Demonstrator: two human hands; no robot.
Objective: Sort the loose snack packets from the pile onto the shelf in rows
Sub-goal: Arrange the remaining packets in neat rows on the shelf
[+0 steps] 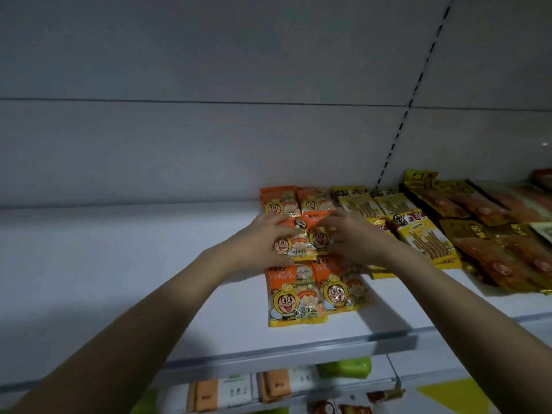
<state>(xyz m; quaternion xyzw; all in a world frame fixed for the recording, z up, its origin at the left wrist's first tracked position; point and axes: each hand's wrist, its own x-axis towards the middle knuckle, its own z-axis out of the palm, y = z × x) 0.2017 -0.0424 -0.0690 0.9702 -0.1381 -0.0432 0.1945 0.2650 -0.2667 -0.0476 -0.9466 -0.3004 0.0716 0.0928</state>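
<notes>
Both hands, left hand [263, 243] and right hand [355, 237], grip orange packets [301, 240], partly hiding them

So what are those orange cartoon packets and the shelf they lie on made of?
The orange packets look like thin glossy plastic film: they crinkle, catch glints, and have clear windows showing the snacks inside. The shelf looks like painted sheet metal with a smooth matte white finish, though coated board can't be ruled out.
</notes>
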